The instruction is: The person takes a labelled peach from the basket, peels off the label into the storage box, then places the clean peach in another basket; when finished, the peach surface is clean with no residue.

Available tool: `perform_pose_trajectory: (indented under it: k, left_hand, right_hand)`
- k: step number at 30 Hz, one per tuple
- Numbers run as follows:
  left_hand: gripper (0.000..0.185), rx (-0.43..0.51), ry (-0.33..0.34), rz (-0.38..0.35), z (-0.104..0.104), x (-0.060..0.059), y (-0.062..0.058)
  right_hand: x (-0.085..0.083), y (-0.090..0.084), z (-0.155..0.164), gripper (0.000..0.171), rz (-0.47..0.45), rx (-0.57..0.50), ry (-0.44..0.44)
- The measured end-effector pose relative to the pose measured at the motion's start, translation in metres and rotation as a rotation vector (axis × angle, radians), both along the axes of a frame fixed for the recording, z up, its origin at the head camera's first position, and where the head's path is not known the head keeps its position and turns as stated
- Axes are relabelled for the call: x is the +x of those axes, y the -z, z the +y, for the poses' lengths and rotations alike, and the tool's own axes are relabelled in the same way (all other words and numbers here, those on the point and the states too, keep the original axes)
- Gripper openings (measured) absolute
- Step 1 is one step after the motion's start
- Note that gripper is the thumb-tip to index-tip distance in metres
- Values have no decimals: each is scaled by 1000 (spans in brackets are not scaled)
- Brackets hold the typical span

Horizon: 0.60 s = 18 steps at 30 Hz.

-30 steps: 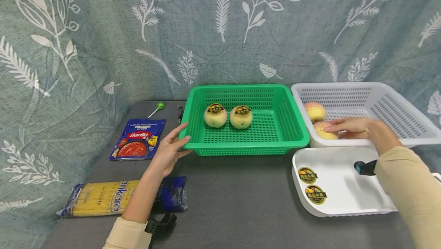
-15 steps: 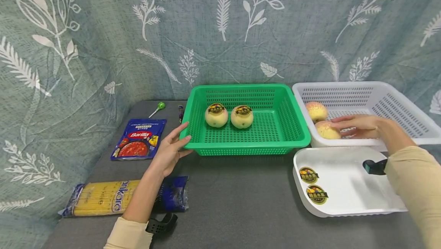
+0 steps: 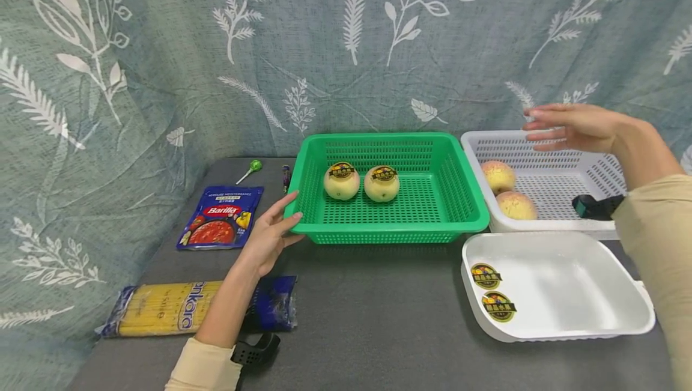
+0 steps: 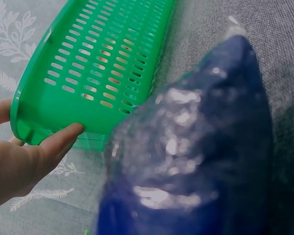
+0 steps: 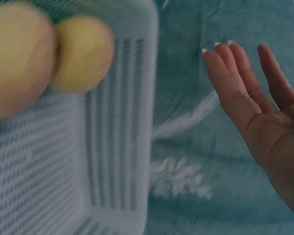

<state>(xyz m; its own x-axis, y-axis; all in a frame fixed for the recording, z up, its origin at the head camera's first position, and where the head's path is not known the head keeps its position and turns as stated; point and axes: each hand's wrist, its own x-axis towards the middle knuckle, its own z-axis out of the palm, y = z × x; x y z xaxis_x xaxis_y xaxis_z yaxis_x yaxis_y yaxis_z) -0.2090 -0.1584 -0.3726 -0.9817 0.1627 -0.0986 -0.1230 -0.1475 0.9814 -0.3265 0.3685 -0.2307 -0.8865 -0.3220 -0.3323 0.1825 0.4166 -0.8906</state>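
Here the left hand (image 3: 268,236) rests with straight fingers on the corner of the green basket (image 3: 459,187), which holds two labelled apples (image 3: 342,180); the right hand (image 3: 573,128) hovers flat and empty.

"Barilla" on the blue sauce pouch (image 3: 220,226), "ankara" on the spaghetti pack (image 3: 184,309), fruit stickers' print unreadable

Backdrop: grey-green woven curtain (image 3: 346,48) with white leaf and fern prints, hanging across far side and wrapping around left. Creases visible in fabric. Table (image 3: 367,319) covered in dark grey cloth, running from near edge to curtain. Light even, soft, shadows faint.
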Motion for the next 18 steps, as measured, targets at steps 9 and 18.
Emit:
perform_pose_trajectory:
  k: [9,18]
  left_hand:
    - [57,4,-14,10,2,-4,1]
    - [56,24,-33,10,4,-2,4]
  right_hand:
    - [-36,-7,-91,57,-6,-314,1]
    - [-62,36,-161,68,-15,-300,-72]
